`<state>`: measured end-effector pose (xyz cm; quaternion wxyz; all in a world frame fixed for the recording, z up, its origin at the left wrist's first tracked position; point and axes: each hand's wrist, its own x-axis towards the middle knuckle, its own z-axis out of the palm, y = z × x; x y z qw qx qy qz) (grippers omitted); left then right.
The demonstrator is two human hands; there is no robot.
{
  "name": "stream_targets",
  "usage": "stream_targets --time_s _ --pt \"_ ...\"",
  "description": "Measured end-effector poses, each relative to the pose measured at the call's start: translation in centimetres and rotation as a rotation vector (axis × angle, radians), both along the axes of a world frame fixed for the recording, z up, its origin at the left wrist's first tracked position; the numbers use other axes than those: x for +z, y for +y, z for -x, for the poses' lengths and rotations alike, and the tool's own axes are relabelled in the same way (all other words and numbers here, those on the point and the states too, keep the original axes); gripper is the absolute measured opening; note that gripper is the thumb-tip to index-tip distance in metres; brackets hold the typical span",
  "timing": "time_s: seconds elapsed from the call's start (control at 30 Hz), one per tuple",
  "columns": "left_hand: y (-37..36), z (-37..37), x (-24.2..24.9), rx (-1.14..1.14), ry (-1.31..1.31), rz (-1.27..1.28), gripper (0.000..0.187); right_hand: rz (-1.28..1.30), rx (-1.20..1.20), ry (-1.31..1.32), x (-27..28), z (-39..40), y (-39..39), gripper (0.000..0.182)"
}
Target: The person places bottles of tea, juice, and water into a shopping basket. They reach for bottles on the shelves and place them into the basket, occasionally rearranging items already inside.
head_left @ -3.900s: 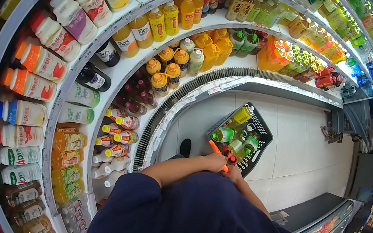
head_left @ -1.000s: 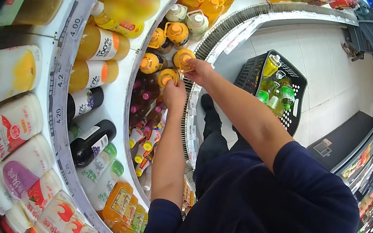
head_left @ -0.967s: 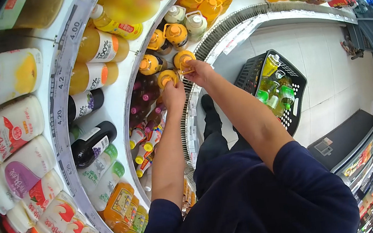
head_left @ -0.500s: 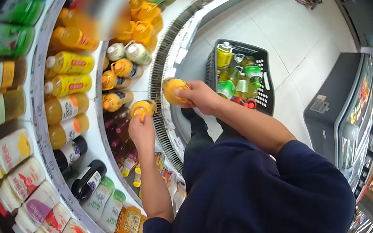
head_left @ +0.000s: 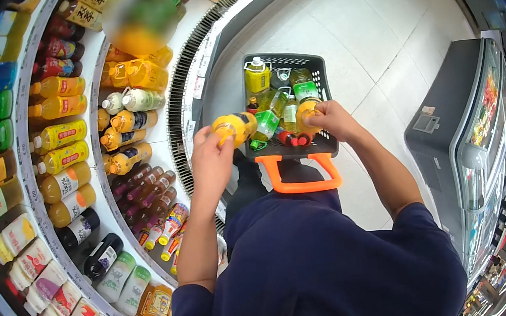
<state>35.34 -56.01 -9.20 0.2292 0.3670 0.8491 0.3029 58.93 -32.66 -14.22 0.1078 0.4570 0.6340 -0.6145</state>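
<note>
My left hand (head_left: 214, 159) is closed on the handle end of an orange juice bottle (head_left: 238, 126), held beside the basket's left edge. A second orange bottle (head_left: 307, 113) is gripped in my right hand (head_left: 332, 120), above the right part of the black basket (head_left: 326, 73). Inside the basket lie several bottles, among them a yellow one (head_left: 257, 76), green-labelled ones (head_left: 265, 121) and red-capped ones (head_left: 286, 138). The basket's orange handle (head_left: 307, 186) hangs toward my body.
Curved shelves (head_left: 101, 195) full of bottles fill the left side, with similar orange bottles (head_left: 128, 159) on the nearest one. A black vent grille (head_left: 176, 120) edges it. At the right stands a grey cabinet (head_left: 441, 97) on the tiled floor (head_left: 371, 36).
Both hands have moved right, away from the shelf, each with its orange bottle. My right hand is now over the basket. The view has shifted, and the basket's orange handle now shows.
</note>
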Motion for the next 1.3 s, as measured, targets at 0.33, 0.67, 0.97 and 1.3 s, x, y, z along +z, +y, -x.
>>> stream_targets --time_s 0.33,0.67,0.97,1.3 --pt "17.3 -4.6 -11.1 -0.007 -0.104 -0.191 0.027 -0.167 -0.168 0.132 -9.3 -1.4 10.1 0.016" --pt "13.8 -12.6 -25.3 -0.267 -0.040 0.129 0.025 -0.391 0.122 -0.053 -23.5 -4.9 5.2 0.025" --pt "12.0 -12.0 -30.0 -0.257 -0.087 0.612 0.028 -0.433 0.124 -0.059 -24.7 -4.4 2.7 0.022" --pt "12.0 -8.6 -29.4 -0.159 -0.214 0.647 0.036 -0.619 0.179 -0.117 -21.6 -3.3 0.3 0.059"
